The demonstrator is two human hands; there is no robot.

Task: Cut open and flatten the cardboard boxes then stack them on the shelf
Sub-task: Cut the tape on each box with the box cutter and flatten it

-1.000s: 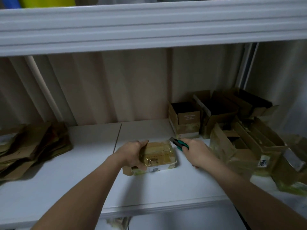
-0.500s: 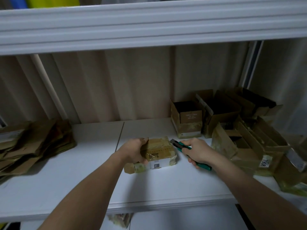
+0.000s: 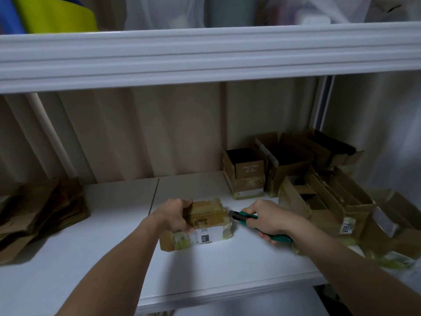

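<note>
Brown taped cardboard box [image 3: 206,221] was gripped by the left hand [image 3: 173,215] on the white shelf [image 3: 95,258]; a green-handled utility knife [image 3: 255,224], blade seemingly at its edge, was clenched in the right hand [image 3: 268,218].

Small taped cardboard box [image 3: 206,221] flat on white shelf [image 3: 91,258] — opened boxes [image 3: 296,174] right, flattened stack [image 3: 38,213] left.

taped box [image 3: 205,221] 1 — green cutter [image 3: 250,221] 1 — flattened stack [image 3: 38,213] 1 — hands 2
</note>
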